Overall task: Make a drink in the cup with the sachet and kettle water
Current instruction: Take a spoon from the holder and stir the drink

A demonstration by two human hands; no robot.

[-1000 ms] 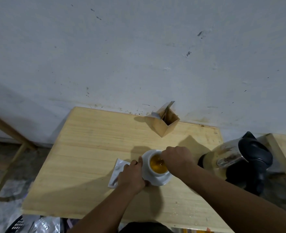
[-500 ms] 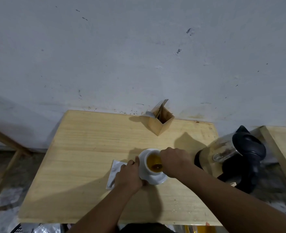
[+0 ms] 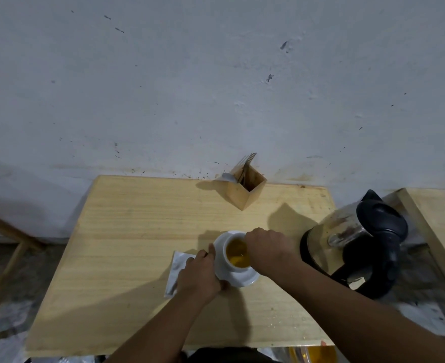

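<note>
here the left hand (image 3: 199, 275) grips the saucer (image 3: 245, 280), right hand (image 3: 265, 248) over cup (image 3: 227, 251).

A white cup (image 3: 235, 254) filled with amber liquid is seen on a white saucer (image 3: 245, 280) near the middle of the tabletop (image 3: 137, 231), toward its right half. The saucer's left rim is gripped by the left hand (image 3: 199, 275), under which part of a silver sachet (image 3: 175, 271) lies flat. The right hand (image 3: 267, 248) is held closed over the cup's right rim; what its grip encloses is hidden. A steel kettle (image 3: 354, 244) with black lid is placed at the right edge. A wooden box (image 3: 245, 189) of utensils is set by the far edge.
</note>
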